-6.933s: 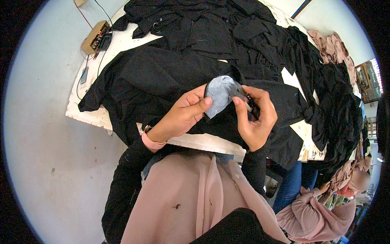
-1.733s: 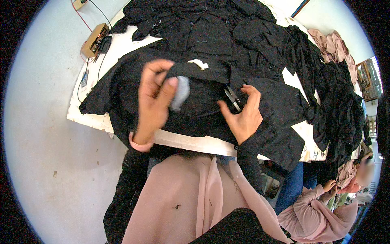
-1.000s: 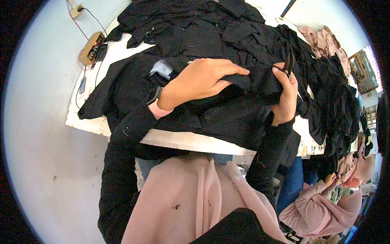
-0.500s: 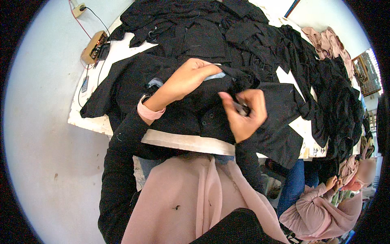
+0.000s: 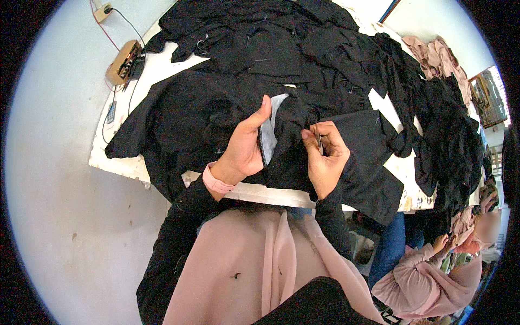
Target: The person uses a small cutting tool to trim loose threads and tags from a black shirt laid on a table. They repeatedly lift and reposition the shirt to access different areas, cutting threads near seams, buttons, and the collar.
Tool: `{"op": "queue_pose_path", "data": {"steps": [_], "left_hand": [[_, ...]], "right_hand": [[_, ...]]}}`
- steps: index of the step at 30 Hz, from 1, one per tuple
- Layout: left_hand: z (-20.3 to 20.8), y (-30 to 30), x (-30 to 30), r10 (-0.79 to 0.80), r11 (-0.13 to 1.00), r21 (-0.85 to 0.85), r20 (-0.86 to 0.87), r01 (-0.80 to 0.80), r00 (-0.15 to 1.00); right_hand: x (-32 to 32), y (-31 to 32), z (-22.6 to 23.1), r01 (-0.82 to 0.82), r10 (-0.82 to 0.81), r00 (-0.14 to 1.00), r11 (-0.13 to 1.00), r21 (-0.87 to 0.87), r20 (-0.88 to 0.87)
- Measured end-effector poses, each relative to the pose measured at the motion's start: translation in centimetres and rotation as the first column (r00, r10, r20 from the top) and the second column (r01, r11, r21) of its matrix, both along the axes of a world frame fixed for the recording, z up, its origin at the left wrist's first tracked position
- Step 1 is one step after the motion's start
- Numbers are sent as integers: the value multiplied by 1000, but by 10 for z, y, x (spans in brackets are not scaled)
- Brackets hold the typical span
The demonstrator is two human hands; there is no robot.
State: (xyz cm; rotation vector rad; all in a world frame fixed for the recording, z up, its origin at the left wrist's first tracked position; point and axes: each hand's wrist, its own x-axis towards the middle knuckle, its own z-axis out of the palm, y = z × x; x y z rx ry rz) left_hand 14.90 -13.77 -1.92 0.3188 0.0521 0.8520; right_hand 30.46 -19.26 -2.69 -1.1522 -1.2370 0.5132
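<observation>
A black garment [image 5: 200, 114] lies spread over the near side of the white table, its edge folded back to bare a strip of light blue fabric [image 5: 277, 116]. My left hand [image 5: 246, 146], with a pink band at the wrist, grips that folded edge. Its thumb points up, and its other fingers are partly covered by cloth. To the right, my right hand [image 5: 327, 157] is closed around small metal thread snips [image 5: 319, 142], mostly hidden by the fingers. Their thin tip points up against the black cloth.
More black garments [image 5: 271, 43] are heaped across the far and right parts of the table [image 5: 119, 162]. A brown box with wires [image 5: 123, 62] and a remote control [image 5: 111, 112] are at the left by the wall. A co-worker [image 5: 433, 281] sits at the right.
My left hand has come down and nearer, turning thumb up and folding more of the light blue strip into sight. My right hand, blurred before, is now steady by the cloth, still holding the snips.
</observation>
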Motion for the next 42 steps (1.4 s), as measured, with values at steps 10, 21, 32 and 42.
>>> {"op": "queue_pose_path", "data": {"steps": [10, 21, 32, 42], "left_hand": [[-5, -21, 0, 508, 740, 664, -446, -109, 737], [-9, -22, -3, 700, 527, 847, -390, -65, 598], [-38, -7, -16, 395, 857, 461, -304, -229, 867], [-34, -11, -14, 238, 887, 447, -224, -117, 945]], "right_hand": [[19, -14, 43, 33, -41, 970, 999, 37, 241], [14, -15, 49, -39, 48, 990, 997, -69, 130], [22, -24, 38, -5, 12, 972, 1000, 30, -235], [-13, -16, 51, -185, 70, 839, 969, 162, 540]]}}
